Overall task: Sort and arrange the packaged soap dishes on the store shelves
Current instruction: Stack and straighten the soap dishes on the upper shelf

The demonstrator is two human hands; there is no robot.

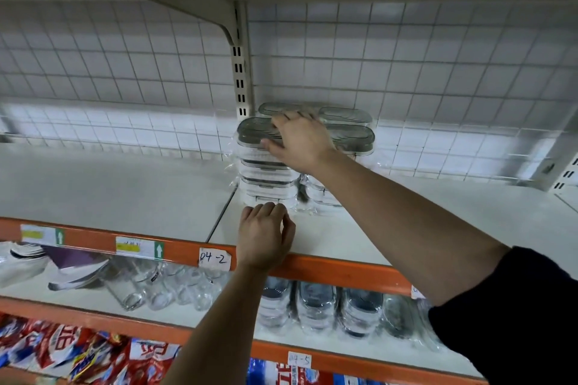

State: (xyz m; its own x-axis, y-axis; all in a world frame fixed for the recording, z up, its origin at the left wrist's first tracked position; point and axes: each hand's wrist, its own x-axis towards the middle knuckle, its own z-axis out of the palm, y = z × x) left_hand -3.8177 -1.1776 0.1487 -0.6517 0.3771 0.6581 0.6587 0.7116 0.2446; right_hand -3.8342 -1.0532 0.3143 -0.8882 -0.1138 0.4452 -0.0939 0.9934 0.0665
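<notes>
While the shelf (125,191) carried the stacked soap dishes (269,178) near its back, the right hand (300,144) lay flat on the top dish, fingers spread, and the left hand (266,234) sat loosely curled just before the lowest dish, holding nothing.

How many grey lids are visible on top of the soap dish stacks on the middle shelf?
4: back left lid, back right lid, front left lid, front right lid. The right hand covers the middle, so more may be hidden.
</notes>
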